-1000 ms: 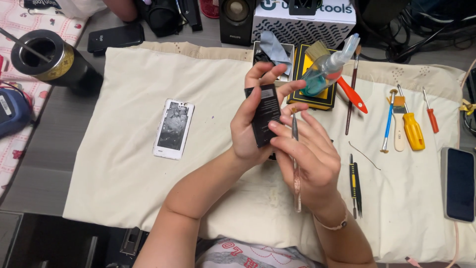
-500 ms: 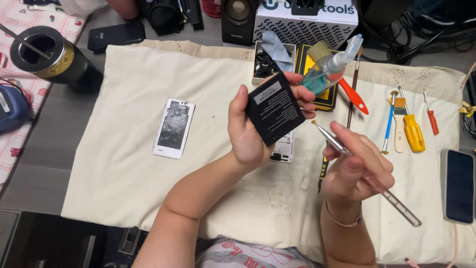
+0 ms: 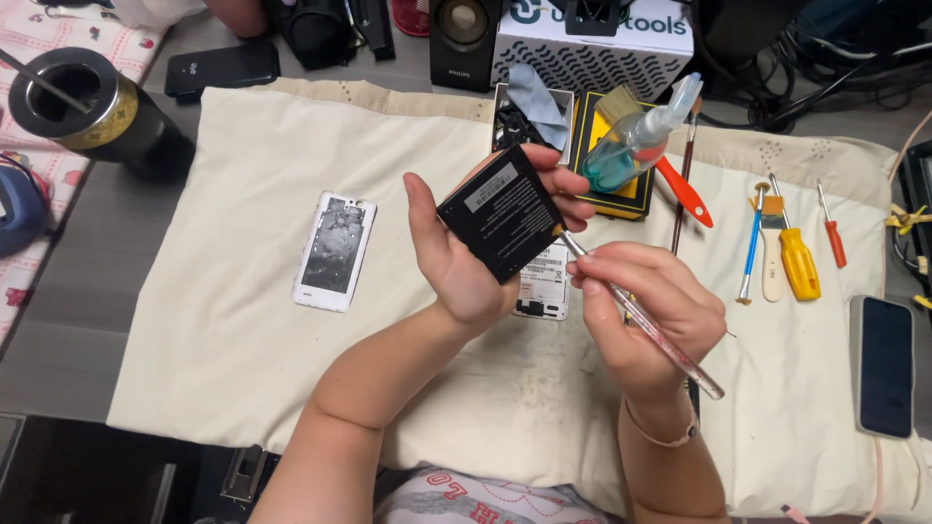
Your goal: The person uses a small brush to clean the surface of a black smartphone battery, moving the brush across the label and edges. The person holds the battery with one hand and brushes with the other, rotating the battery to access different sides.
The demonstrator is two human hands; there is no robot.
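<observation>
I am holding a flat black battery (image 3: pixel 500 225) up above the desk in my left hand (image 3: pixel 466 262), thumb on its left edge and fingers curled round the far edge, so the hand is closed firmly on it. My right hand (image 3: pixel 646 311) is pinching a thin clear-handled tool (image 3: pixel 641 315) like a pen, its metal tip touching the battery's lower right corner. I am judging this as the step of working on that corner with the tip; the next move is asking for a steady left grip and light, exact pressure from the point, since the tip could skid off the smooth casing.

The battery is a matte, hard-edged slab with a pale label. Beneath it a white phone body (image 3: pixel 544 281) is lying on the cream cloth (image 3: pixel 223 330), which is looking soft and slightly soiled. A white back cover (image 3: pixel 335 250), thin, rigid, round-cornered, is lying well apart to the left.
</observation>
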